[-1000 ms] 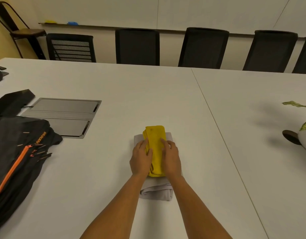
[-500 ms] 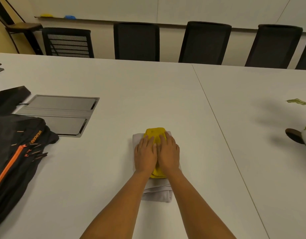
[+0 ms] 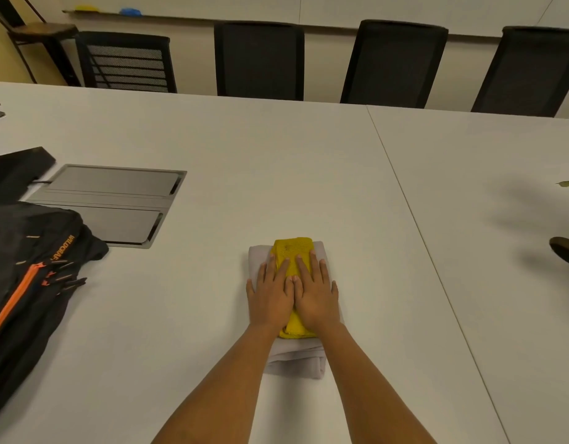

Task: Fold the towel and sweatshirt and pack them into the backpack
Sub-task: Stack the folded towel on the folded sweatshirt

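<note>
Head view: folded yellow towel (image 3: 292,248) lies under flat, straight fingers (image 3: 304,267), nothing gripped.

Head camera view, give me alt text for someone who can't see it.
The left hand and right hand press flat on a folded yellow towel stacked on a folded grey sweatshirt on a white table. A black backpack lies at the left; black chairs line the far side.

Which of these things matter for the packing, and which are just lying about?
In the job: yellow towel, folded grey sweatshirt beneath it, black backpack, left hand and right hand pressing flat on the towel.
Lying about: cable hatch, office chairs, wooden stool.
</note>
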A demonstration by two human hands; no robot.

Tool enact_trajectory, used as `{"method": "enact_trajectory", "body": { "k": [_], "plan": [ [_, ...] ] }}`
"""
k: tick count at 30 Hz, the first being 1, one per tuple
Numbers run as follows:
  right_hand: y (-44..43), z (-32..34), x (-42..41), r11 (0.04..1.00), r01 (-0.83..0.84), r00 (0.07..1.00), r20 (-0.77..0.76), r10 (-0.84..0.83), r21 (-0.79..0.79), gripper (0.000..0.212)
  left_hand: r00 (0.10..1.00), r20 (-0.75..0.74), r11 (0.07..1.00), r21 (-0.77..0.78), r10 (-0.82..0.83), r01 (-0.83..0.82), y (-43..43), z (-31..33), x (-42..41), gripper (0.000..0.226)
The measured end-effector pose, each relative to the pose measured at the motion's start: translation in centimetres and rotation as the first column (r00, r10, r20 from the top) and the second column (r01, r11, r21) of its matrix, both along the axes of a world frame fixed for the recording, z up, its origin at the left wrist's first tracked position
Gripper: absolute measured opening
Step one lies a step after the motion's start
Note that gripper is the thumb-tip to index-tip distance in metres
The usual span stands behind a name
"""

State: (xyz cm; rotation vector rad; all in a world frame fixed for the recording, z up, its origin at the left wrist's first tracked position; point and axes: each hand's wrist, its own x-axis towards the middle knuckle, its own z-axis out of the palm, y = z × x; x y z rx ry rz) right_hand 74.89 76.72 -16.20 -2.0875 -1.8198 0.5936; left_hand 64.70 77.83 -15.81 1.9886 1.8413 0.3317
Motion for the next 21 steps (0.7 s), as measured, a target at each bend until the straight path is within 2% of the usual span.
{"method": "enact_trajectory", "body": {
  "k": [21],
  "plan": [
    [-6.8,0.8,-9.8,0.989,-0.147,0.989,-0.035,0.146,-0.033,0.051,0.995,0.010,0.994,-0.034,0.100,-0.100,-7.8,0.1,-10.1,0.049]
  ]
}}
